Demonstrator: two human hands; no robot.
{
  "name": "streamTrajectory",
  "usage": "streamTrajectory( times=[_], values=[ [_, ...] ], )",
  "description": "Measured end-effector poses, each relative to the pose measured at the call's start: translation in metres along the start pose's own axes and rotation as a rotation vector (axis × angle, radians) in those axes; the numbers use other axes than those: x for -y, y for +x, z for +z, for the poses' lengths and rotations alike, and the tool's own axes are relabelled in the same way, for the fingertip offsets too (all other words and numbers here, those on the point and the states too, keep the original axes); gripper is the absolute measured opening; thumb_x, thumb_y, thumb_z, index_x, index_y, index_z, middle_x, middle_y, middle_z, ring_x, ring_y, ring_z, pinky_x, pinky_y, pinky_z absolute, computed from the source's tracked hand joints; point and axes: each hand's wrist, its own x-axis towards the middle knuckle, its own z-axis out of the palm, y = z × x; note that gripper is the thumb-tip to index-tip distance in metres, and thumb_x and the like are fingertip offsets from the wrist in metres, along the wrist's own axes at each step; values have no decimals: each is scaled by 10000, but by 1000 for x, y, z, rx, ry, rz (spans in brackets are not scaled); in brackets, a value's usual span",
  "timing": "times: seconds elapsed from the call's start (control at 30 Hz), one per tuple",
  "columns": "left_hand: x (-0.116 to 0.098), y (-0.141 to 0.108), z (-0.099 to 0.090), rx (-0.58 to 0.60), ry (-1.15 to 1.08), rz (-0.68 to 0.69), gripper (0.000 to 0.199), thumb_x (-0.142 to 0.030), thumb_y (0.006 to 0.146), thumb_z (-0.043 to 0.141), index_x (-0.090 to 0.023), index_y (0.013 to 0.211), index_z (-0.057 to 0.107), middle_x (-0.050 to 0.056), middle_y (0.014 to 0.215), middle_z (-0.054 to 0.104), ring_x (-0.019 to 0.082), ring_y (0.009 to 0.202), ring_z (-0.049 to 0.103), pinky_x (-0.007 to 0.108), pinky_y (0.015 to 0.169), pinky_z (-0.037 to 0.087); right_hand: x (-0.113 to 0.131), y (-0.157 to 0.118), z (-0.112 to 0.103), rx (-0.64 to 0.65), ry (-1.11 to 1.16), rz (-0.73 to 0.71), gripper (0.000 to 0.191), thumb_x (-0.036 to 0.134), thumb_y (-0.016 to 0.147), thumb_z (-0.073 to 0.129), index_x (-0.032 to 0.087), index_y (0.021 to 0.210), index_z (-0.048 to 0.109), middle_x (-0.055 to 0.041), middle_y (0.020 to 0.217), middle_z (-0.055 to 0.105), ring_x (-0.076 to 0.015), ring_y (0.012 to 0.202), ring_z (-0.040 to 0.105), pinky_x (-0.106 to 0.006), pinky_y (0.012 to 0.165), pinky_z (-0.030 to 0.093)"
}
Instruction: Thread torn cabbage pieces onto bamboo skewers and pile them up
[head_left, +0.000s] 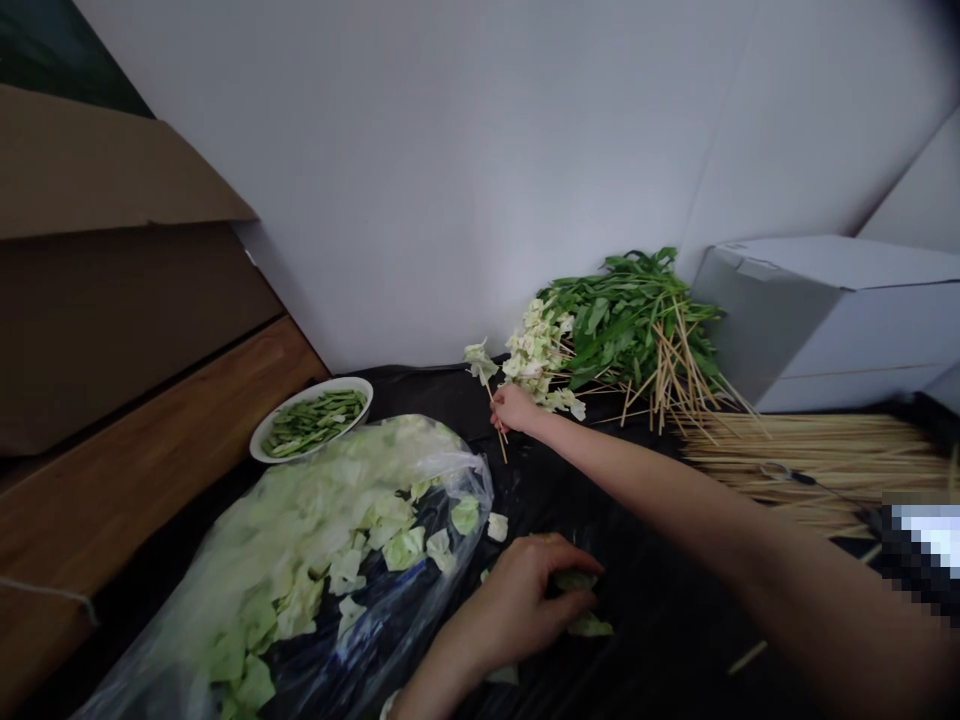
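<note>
My right hand is closed on a thin wooden skewer that carries pale cabbage pieces at its upper end. Just right of it lies a pile of skewered cabbage. Nearer to me, my left hand curls over green cabbage leaves, its thumb and fingers around them. Left of that hand, a clear plastic bag lies open with many loose cabbage pieces in it.
A white bowl of cut green vegetables stands at left, near a cardboard box. Skewered leafy greens lie against the wall. Bare skewers, scissors and a white box are at right.
</note>
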Motion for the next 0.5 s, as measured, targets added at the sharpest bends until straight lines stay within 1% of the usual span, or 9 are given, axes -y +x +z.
streamTrajectory(
  times=[0.1, 0.17, 0.23, 0.3, 0.33, 0.4, 0.43, 0.5],
  values=[
    [-1, 0, -1, -1, 5, 1, 274, -222, 816, 662, -234, 1081, 731, 44, 1021, 726, 209, 959, 646, 296, 862, 457, -3, 6, 1, -9, -18, -4, 344, 353, 942, 581, 176, 1236, 567, -92, 1237, 587, -220, 1029, 611, -431, 859, 533],
    [0, 0, 0, -8, 12, 0, 276, -208, 815, 658, -232, 1080, 730, 45, 1021, 727, 207, 955, 646, 295, 859, 459, -6, 4, 1, -7, -35, -35, 353, 353, 938, 587, 169, 1239, 563, -94, 1233, 587, -223, 1029, 612, -433, 857, 533],
    [1, 1, 0, -8, 15, 3, 280, -194, 810, 655, -228, 1077, 732, 47, 1018, 728, 205, 952, 648, 293, 855, 461, -10, -3, -3, -6, -60, -81, 351, 353, 939, 585, 171, 1238, 565, -94, 1237, 586, -222, 1031, 611, -432, 860, 532],
    [3, 2, 1, -8, 12, 11, 278, -195, 811, 652, -226, 1075, 733, 50, 1016, 729, 204, 944, 651, 292, 849, 464, -14, -16, -9, -5, -89, -134, 345, 360, 941, 582, 177, 1233, 568, -92, 1239, 584, -219, 1029, 610, -430, 862, 531],
    [5, 2, 1, -10, 9, 18, 276, -200, 813, 651, -226, 1076, 733, 52, 1013, 729, 203, 939, 654, 293, 848, 466, -16, -25, -15, -4, -103, -162, 328, 357, 944, 578, 176, 1218, 577, -88, 1222, 594, -213, 1012, 616, -420, 850, 537],
    [8, 4, 2, -17, -1, 31, 272, -208, 818, 647, -225, 1076, 733, 55, 1006, 732, 203, 933, 658, 296, 850, 469, -21, -46, -32, -2, -129, -215, 250, 319, 953, 563, 171, 1148, 612, -74, 1138, 637, -185, 933, 638, -363, 788, 556],
    [9, 4, 2, -19, -4, 37, 268, -210, 817, 650, -223, 1071, 734, 57, 1006, 734, 205, 938, 660, 298, 858, 469, -24, -59, -43, -6, -143, -241, 191, 263, 956, 541, 163, 1085, 641, -66, 1062, 670, -171, 874, 652, -312, 728, 561],
    [11, 5, 2, -20, -4, 41, 260, -206, 819, 646, -225, 1062, 735, 56, 1001, 738, 208, 950, 660, 301, 870, 469, -30, -86, -69, -17, -178, -293, 178, 156, 933, 507, 167, 1001, 671, -45, 946, 705, -141, 794, 664, -231, 633, 542]
  ],
)
